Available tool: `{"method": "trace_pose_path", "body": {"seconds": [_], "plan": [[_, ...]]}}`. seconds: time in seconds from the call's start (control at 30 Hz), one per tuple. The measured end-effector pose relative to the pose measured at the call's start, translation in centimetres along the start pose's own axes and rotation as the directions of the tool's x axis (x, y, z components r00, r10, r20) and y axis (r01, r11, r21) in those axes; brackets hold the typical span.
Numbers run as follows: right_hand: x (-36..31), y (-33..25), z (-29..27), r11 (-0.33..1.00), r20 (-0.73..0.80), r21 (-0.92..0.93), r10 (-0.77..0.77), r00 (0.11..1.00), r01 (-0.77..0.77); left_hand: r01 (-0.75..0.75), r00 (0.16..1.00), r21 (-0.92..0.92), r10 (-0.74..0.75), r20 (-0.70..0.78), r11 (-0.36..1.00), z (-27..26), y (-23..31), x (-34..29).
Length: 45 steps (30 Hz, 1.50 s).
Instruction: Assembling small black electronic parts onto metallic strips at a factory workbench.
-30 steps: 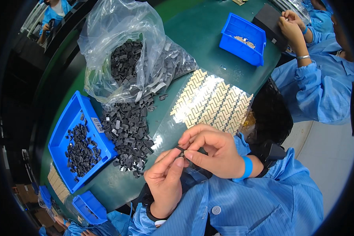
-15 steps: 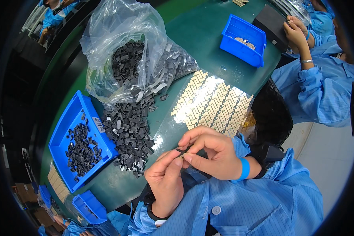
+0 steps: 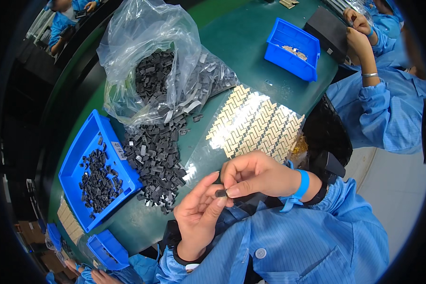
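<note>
Close in front of my body, my right hand [image 3: 255, 177] pinches a small black rectangular piece [image 3: 220, 193] between thumb and fingertips. Right beside it, my left hand [image 3: 199, 213] is half curled, its thumb and index finger apart; whether its fingertips touch the piece is unclear. A heap of similar black pieces [image 3: 154, 161] lies on the table to the left of my hands. It spills from a large clear plastic bag [image 3: 149, 28]. Just beyond my hands is a clear sheet with rows of beige pieces [image 3: 258, 123] in a zigzag pattern.
Left of the heap stands a blue tray [image 3: 73, 175] with smaller black parts, and a smaller blue bin [image 3: 108, 248] is nearer. At the far right sit another blue bin [image 3: 291, 40] with beige bits and a black box [image 3: 326, 33]. A co-worker's hand [image 3: 359, 42] is beyond it.
My left thumb and index finger have spread apart, letting go of the black piece they were pinching. My right hand has shifted slightly right and turned, keeping the piece.
</note>
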State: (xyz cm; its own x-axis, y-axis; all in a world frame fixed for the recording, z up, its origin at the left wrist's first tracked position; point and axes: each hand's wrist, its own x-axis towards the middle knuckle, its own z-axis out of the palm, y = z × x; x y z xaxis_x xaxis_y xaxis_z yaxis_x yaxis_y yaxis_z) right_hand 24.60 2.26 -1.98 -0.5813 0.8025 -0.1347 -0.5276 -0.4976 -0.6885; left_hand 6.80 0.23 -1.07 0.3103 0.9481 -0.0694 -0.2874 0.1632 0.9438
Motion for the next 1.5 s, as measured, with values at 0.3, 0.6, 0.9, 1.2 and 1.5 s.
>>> {"method": "trace_pose_path", "body": {"seconds": [0.3, 0.6, 0.9, 1.2, 1.5], "plan": [[0.7, 0.3, -0.5, 0.913, 0.034, -0.407, -0.022, 0.999, 0.034, -0.028, 0.996, 0.288, 0.002, 0.090, 0.957, 0.2, 1.2, 0.1], [0.6, -1.1, 0.4, 0.976, 0.060, -0.215, 0.027, 0.998, -0.014, 0.137, 0.991, -0.038, -0.137, -0.001, 0.990, 0.2, 1.5, 0.2], [1.6, 0.1, -1.0, 0.284, 0.366, -0.782, -0.511, 0.778, 0.555, 0.381, 0.910, -0.754, -0.361, 0.204, 0.534, -0.1, -0.6, -0.2], [-0.5, -2.3, -2.5, 0.238, 0.231, -0.904, -0.430, 0.873, 0.356, -0.284, 0.909, 0.221, 0.335, -0.247, 0.933, -3.6, 3.8, -0.2], [-1.5, -1.2, -5.3, 0.007, 0.224, -0.968, -0.427, 0.876, 0.251, 0.232, 0.599, 0.935, 0.797, 0.081, -0.270, -9.2, 8.5, 0.4]]}}
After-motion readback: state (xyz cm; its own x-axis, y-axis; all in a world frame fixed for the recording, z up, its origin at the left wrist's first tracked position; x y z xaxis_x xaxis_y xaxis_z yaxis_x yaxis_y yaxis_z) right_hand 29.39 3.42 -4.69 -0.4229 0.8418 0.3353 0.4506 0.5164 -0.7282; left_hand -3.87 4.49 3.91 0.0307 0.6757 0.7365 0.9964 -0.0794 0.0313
